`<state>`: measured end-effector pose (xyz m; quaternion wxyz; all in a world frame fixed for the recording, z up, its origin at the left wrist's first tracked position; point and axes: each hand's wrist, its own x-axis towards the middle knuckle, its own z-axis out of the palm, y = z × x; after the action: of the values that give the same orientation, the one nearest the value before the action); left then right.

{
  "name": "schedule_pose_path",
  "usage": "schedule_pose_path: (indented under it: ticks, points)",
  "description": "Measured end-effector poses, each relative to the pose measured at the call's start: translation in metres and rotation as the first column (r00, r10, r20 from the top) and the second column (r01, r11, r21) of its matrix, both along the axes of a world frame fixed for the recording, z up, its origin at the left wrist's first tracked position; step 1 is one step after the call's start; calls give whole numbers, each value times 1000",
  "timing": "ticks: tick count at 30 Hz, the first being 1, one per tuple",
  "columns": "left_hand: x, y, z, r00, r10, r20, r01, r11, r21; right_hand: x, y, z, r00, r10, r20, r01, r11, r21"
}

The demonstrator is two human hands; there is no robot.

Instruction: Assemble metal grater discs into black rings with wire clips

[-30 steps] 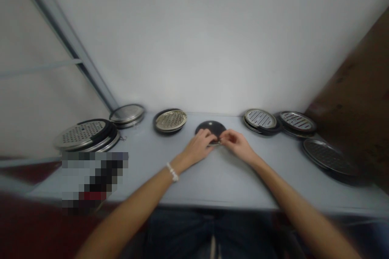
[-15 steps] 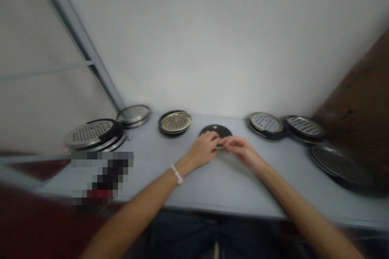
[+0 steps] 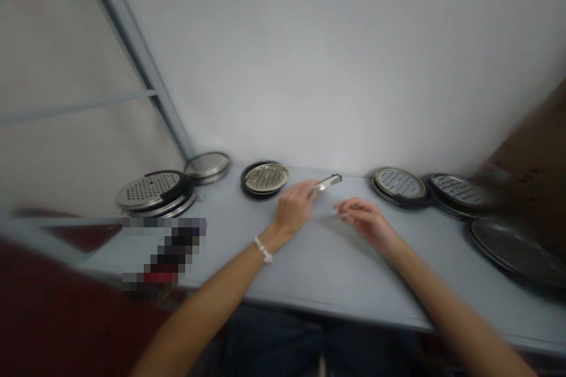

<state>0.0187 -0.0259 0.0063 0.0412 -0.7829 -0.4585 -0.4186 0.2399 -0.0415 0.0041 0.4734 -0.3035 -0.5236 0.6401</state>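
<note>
Turned up from its flat rest on the table, the round disc point(image 3: 328, 182) now shows nearly edge-on in your left hand point(image 3: 293, 207), and your right hand point(image 3: 365, 222) has come away from it. You are gripping the disc at its near side with your left fingers; its silvery rim slants up toward the right, ending in a dark edge. Whether its lower edge touches the table point(image 3: 327, 265) is hidden. Your right fingers are released and loosely curled, just beside the disc. A pale bracelet point(image 3: 263, 250) circles your left wrist. Beyond your left hand lies a gold-toned perforated plate point(image 3: 266, 178) on a black-rimmed stack; farther left are a stack topped by a perforated metal plate point(image 3: 148, 189) and a smooth round lid-like stack point(image 3: 207, 165). Rightward sit two slotted round plates point(image 3: 400, 182) and a larger dark, blurred disc point(image 3: 515, 247).
</note>
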Motion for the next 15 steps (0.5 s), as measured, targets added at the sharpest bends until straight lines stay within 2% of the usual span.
schedule_pose_path:
  ticks: [4,8,11,15]
  points:
    - [-1,2,1,967,31,253,-9,996,-88,3,5,-4,996,-84,-23,83,994,-69]
    - [-2,7,5,848,39,528,59,984,-168,5,9,-7,985,-171,-37,165,979,-124]
    - [-8,11,14,686,8,727,159,974,-160,9,12,-7,977,-197,-81,179,964,-195]
    - [-32,13,30,337,-18,941,203,978,-53,13,16,-9,956,-244,-166,196,945,-261]
